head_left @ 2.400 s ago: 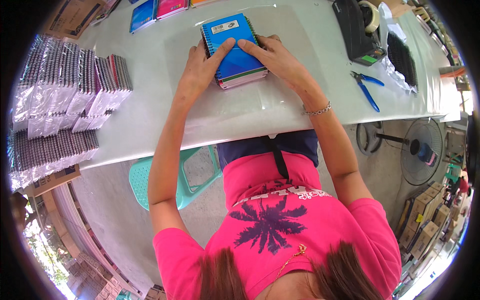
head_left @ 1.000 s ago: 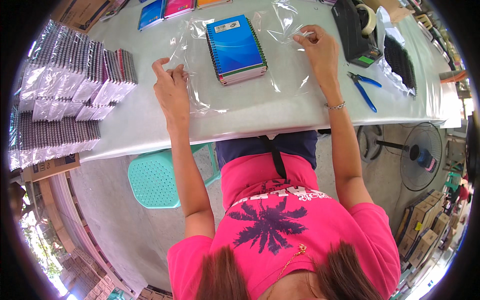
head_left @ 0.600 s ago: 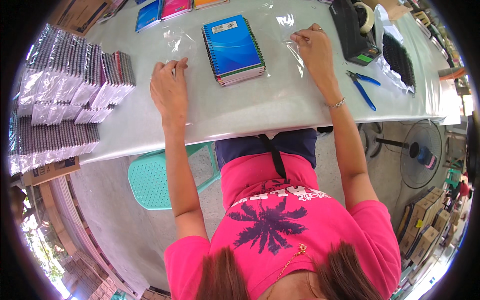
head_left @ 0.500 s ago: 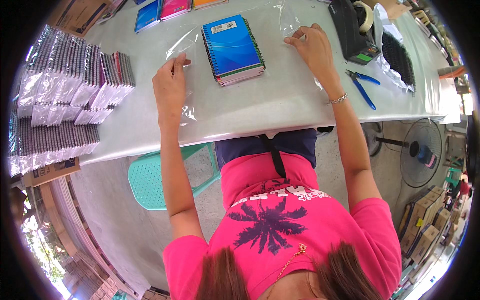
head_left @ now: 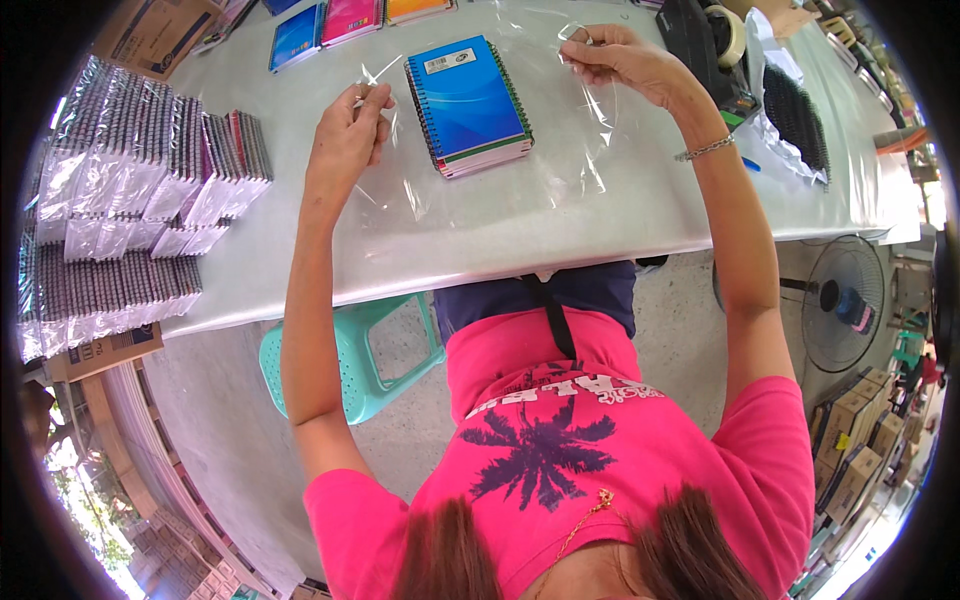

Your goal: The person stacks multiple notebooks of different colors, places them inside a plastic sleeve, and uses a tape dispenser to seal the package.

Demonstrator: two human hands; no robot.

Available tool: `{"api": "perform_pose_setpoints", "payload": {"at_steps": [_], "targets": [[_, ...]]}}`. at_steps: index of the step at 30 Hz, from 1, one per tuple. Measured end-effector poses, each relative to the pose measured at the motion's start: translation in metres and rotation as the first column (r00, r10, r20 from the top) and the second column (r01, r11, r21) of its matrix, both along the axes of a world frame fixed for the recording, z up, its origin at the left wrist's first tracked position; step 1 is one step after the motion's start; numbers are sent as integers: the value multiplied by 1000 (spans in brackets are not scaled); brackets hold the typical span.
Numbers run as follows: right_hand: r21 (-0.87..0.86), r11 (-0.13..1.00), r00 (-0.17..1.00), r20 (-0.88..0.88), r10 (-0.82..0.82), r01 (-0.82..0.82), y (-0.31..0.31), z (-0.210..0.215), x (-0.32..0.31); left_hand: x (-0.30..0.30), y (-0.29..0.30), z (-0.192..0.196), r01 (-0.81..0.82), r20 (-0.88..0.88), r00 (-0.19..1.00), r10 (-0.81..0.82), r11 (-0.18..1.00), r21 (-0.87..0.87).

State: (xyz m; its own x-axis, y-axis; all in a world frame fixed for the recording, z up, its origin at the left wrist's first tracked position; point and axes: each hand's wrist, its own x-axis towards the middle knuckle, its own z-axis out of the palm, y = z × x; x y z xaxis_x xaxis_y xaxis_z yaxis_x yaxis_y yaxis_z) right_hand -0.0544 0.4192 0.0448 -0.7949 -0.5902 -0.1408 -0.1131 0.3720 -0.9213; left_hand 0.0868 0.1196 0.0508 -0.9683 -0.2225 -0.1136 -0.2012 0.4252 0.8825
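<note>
left hand (head_left: pixel 345 135): pinching clear plastic sheet (head_left: pixel 500 185) edge, raised | right hand (head_left: pixel 625 62): pinching opposite edge, raised | blue spiral notebook stack (head_left: pixel 467 105): on sheet, between hands

1. A small packing workshop, open to the outdoors: a long white table (head_left: pixel 480 240) bears wrapped notebook stacks (head_left: pixel 130 200).
2. Cardboard boxes (head_left: pixel 850 440), tape dispenser (head_left: pixel 715 40), floor fan (head_left: pixel 850 305).

The far notebooks (head_left: pixel 345 20) are cut off by the top edge. The wrapped stacks (head_left: pixel 110 220) blur at the left rim. The boxes (head_left: pixel 850 450) at the right are too small to tell.
</note>
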Motion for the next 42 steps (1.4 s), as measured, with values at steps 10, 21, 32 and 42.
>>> {"api": "perform_pose_setpoints", "payload": {"at_steps": [10, 21, 32, 42], "targets": [[-10, 989, 989, -26, -147, 146, -11, 10, 18, -8, 9, 8, -49, 7, 999, 50, 994, -93], [58, 925, 767, -579, -276, 376, -15, -10, 30, -4, 14, 14, -31, 31, 999, 37, 988, -153], [58, 919, 803, -510, -309, 390, -19, -10, 39, -4, 9, 14, -24, -8, 1000, 23, 978, -209], [-100, 933, 911, -204, -359, 345, -19, 0, 25, -11, 10, 10, 15, -51, 999, -19, 997, -75]]}}
